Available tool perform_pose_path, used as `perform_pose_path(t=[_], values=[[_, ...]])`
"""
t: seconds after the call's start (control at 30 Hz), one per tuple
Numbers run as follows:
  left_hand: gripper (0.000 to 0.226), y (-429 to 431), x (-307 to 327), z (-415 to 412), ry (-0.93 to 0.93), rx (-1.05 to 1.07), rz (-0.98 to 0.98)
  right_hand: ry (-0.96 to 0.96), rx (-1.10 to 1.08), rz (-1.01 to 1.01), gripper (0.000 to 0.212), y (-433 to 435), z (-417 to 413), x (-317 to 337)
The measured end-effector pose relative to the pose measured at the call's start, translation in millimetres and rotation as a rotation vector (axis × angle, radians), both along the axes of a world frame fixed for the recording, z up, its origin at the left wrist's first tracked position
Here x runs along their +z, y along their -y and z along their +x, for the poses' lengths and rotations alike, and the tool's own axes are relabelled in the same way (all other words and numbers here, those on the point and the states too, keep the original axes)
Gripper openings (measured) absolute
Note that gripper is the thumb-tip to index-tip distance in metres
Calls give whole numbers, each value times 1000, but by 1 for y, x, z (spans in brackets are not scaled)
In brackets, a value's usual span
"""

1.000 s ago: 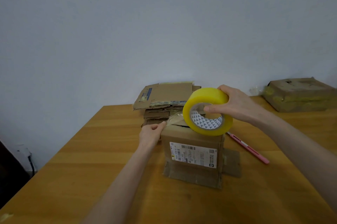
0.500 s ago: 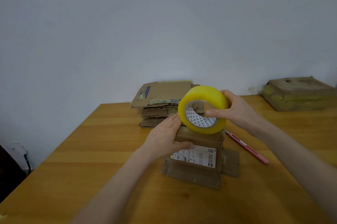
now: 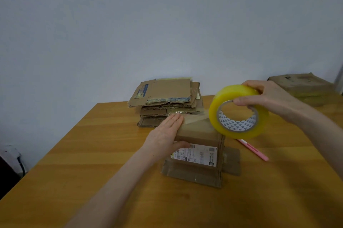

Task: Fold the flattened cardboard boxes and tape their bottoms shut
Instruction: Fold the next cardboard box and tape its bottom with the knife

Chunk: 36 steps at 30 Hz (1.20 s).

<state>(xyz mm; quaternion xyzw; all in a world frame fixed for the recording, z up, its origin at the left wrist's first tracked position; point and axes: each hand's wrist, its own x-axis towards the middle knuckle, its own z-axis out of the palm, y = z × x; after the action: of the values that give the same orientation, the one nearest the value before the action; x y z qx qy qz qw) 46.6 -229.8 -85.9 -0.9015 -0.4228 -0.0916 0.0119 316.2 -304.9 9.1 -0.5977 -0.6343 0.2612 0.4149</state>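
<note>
Since the frame 0.5 s ago, the tape roll [image 3: 228, 96] has travelled from mid-frame toward the right, out past the right edge of the box [image 3: 198, 131]. A clear strip of tape [image 3: 194, 119] now stretches between the roll and the left hand [image 3: 167, 133]. That hand has shifted too. 1 s ago it only touched the box's left corner, and now it lies flat over the left end of the top face. Its fingers are straight and together, with the thumb down on the front face beside the shipping label [image 3: 196, 155]. This flat press looks meant to anchor the tape's free end and stop the light box sliding while the strip is pulled.

The right hand [image 3: 267, 98] grips the roll, thumb reaching into the core and fingers curled over the yellow outer face. It holds the roll on edge so tape can unwind low along the seam.

The box stands at centre frame on the bench [image 3: 92, 153], presumably bottom side up, with its other flaps splayed on the wood beneath. The stack of flattened boxes [image 3: 165, 96] waits behind it at upper centre. A pink cutter [image 3: 254, 150] lies just right of the box, and 1 taped box [image 3: 300, 85] sits at the far upper right.
</note>
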Motion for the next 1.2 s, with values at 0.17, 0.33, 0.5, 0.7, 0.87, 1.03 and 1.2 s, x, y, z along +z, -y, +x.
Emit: perform_pose_path(t=[0.17, 0.33, 0.5, 0.7, 0.87, 1.03, 1.2], values=[[89, 5, -6, -4, 32, 8, 55, -169, -67, 20, 50, 4, -8, -13], [93, 9, -5, -21, 26, 22, 78, -321, -107, 92, 47, 1, -27, -19], [91, 6, 8, -45, 3, 149, -1, -295, -54, 100, 45, -14, -50, -24], [104, 1, 5, -29, -77, 148, 33, -449, 24, 82, 51, -5, -31, -48], [98, 1, 3, -35, -128, 115, 61, -441, 32, 133, 44, -3, -30, -50], [103, -4, -2, -41, -80, 91, 71, -261, 19, 72, 41, 5, -4, -53], [108, -6, -4, -40, -93, 87, 64, -203, -12, -36, 39, 9, 11, -85]])
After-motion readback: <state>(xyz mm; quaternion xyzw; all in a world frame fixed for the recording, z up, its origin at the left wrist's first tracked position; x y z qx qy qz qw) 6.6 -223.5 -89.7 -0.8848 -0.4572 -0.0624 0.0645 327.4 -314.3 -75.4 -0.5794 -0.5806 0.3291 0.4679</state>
